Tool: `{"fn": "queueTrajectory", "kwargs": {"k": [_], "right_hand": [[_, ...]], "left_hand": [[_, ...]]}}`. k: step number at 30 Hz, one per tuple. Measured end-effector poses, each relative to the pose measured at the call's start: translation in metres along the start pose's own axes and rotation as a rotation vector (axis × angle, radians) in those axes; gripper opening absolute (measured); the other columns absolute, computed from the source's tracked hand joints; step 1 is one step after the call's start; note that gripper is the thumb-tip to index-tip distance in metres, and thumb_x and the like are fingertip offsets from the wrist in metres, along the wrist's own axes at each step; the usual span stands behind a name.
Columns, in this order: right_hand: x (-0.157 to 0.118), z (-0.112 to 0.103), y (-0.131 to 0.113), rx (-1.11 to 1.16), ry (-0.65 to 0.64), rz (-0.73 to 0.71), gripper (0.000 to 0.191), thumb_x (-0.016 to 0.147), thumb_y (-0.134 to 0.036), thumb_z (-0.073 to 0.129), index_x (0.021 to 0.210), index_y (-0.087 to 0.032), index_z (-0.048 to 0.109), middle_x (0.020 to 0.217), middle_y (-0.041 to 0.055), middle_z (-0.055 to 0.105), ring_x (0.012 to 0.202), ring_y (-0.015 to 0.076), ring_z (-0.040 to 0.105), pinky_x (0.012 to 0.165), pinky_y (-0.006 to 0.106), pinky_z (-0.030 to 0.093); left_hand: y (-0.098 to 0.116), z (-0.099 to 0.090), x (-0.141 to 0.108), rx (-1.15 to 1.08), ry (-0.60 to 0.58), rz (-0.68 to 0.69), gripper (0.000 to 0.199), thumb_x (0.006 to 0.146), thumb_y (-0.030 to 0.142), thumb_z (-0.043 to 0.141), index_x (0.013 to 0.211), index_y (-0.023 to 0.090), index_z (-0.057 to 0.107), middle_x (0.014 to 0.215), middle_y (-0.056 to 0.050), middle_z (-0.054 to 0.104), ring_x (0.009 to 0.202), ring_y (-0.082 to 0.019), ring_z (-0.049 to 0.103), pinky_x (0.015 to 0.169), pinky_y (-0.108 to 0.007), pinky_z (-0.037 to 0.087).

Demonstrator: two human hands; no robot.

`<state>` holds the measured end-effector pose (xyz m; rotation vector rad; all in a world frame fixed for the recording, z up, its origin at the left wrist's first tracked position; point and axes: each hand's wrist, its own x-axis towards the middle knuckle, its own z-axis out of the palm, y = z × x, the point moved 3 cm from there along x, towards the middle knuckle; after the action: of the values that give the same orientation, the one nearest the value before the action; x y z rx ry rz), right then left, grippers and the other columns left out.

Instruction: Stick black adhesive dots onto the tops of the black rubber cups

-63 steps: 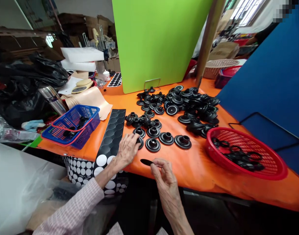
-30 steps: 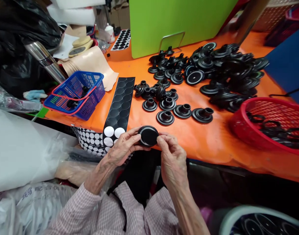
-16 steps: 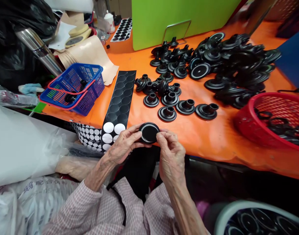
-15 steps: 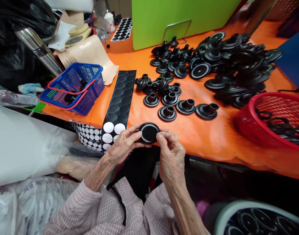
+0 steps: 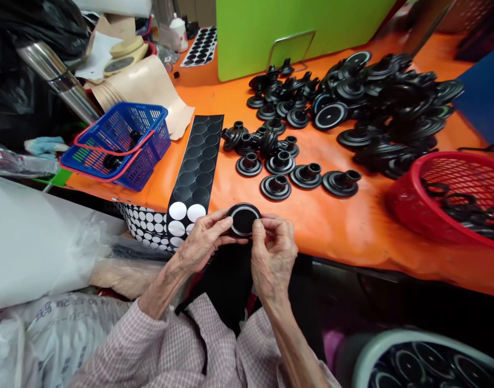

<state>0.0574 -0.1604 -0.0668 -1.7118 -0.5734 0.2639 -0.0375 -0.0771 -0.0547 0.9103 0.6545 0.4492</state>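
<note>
Two hands hold a round black rubber disc point(image 5: 244, 220) with a pale rim just above the near edge of the bench point(image 5: 336, 237). The left hand point(image 5: 204, 240) cradles it from the side, its grip curled along the rim, which keeps the dark face turned upward (probably for a clear view). The right hand point(image 5: 273, 253) pinches the opposite edge, its grip closed tight. A black strip of white dots point(image 5: 194, 183) lies beside them, while black flanged rubber fittings point(image 5: 307, 177) stand toward the bench's middle.
</note>
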Motion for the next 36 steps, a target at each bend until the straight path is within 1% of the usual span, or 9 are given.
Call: {"fn": "queueTrajectory", "kwargs": {"k": [8, 13, 17, 21, 24, 26, 28, 31, 36], "right_hand": [[-0.003, 0.004, -0.01, -0.242, 0.053, -0.351, 0.01, 0.092, -0.02, 0.049, 0.082, -0.022, 0.048, 0.087, 0.0049, 0.056, 0.089, 0.0187, 0.058, 0.074, 0.034, 0.051], [-0.006, 0.008, -0.012, -0.317, 0.069, -0.429, 0.009, 0.093, -0.019, 0.048, 0.084, -0.021, 0.048, 0.091, 0.0074, 0.057, 0.09, 0.019, 0.058, 0.076, 0.035, 0.05], [-0.006, 0.006, -0.007, -0.208, 0.051, -0.283, 0.01, 0.09, -0.027, 0.054, 0.097, -0.02, 0.051, 0.093, 0.007, 0.059, 0.084, 0.018, 0.059, 0.073, 0.034, 0.052], [0.002, 0.013, 0.002, 0.034, -0.194, 0.066, 0.023, 0.086, -0.041, 0.058, 0.095, -0.02, 0.055, 0.087, 0.0042, 0.062, 0.074, 0.0164, 0.061, 0.065, 0.032, 0.053], [0.018, 0.02, 0.004, 0.158, -0.276, 0.201, 0.027, 0.081, -0.046, 0.061, 0.086, -0.02, 0.055, 0.078, 0.0016, 0.061, 0.067, 0.0151, 0.06, 0.062, 0.031, 0.052], [0.032, 0.021, 0.004, 0.169, -0.196, 0.185, 0.027, 0.081, -0.045, 0.061, 0.088, -0.02, 0.055, 0.078, 0.0016, 0.06, 0.065, 0.0151, 0.059, 0.061, 0.032, 0.053], [0.041, 0.02, 0.0, 0.085, -0.069, 0.075, 0.029, 0.083, -0.043, 0.059, 0.099, -0.019, 0.055, 0.089, 0.0057, 0.062, 0.073, 0.0184, 0.061, 0.067, 0.037, 0.054], [0.037, 0.026, -0.01, -0.159, 0.028, -0.231, 0.03, 0.087, -0.034, 0.055, 0.112, -0.018, 0.056, 0.113, 0.0141, 0.059, 0.102, 0.0261, 0.06, 0.087, 0.048, 0.052], [0.001, 0.075, -0.014, -0.143, -0.379, -0.483, 0.034, 0.095, -0.023, 0.039, 0.124, -0.017, 0.055, 0.123, 0.0145, 0.061, 0.118, 0.0236, 0.055, 0.1, 0.046, 0.047]], "left_hand": [[-0.005, 0.001, 0.004, -0.014, 0.142, 0.045, 0.026, 0.075, 0.026, 0.074, 0.097, 0.015, 0.067, 0.102, -0.006, 0.071, 0.089, -0.019, 0.068, 0.069, -0.028, 0.059], [-0.005, 0.0, 0.004, -0.014, 0.189, 0.06, 0.03, 0.069, 0.028, 0.077, 0.092, 0.014, 0.064, 0.095, -0.005, 0.07, 0.082, -0.018, 0.068, 0.066, -0.028, 0.059], [-0.006, 0.001, 0.004, -0.021, 0.188, 0.059, 0.03, 0.07, 0.03, 0.076, 0.092, 0.015, 0.061, 0.093, -0.005, 0.068, 0.08, -0.018, 0.068, 0.066, -0.03, 0.059], [0.003, -0.011, -0.003, 0.165, 0.193, 0.068, 0.034, 0.076, 0.039, 0.069, 0.101, 0.018, 0.061, 0.101, -0.006, 0.066, 0.079, -0.018, 0.066, 0.065, -0.031, 0.057], [0.026, -0.041, -0.013, 0.673, 0.485, 0.201, 0.041, 0.082, 0.045, 0.061, 0.115, 0.02, 0.061, 0.112, -0.008, 0.062, 0.082, -0.018, 0.064, 0.074, -0.035, 0.055], [0.043, -0.065, -0.02, 1.006, 0.749, 0.288, 0.044, 0.081, 0.04, 0.062, 0.119, 0.018, 0.059, 0.116, -0.011, 0.059, 0.089, -0.021, 0.062, 0.085, -0.041, 0.051], [0.052, -0.084, -0.02, 1.163, 0.858, 0.272, 0.048, 0.077, 0.034, 0.066, 0.119, 0.015, 0.057, 0.111, -0.012, 0.059, 0.091, -0.023, 0.06, 0.09, -0.043, 0.047], [0.055, -0.104, -0.012, 1.024, 0.817, 0.152, 0.048, 0.068, 0.028, 0.072, 0.111, 0.014, 0.058, 0.091, -0.005, 0.058, 0.076, -0.018, 0.058, 0.081, -0.038, 0.048], [0.054, -0.104, -0.004, 0.388, 0.544, 0.046, 0.029, 0.059, 0.027, 0.076, 0.079, 0.013, 0.062, 0.068, 0.003, 0.056, 0.058, -0.008, 0.049, 0.056, -0.021, 0.038]]}}
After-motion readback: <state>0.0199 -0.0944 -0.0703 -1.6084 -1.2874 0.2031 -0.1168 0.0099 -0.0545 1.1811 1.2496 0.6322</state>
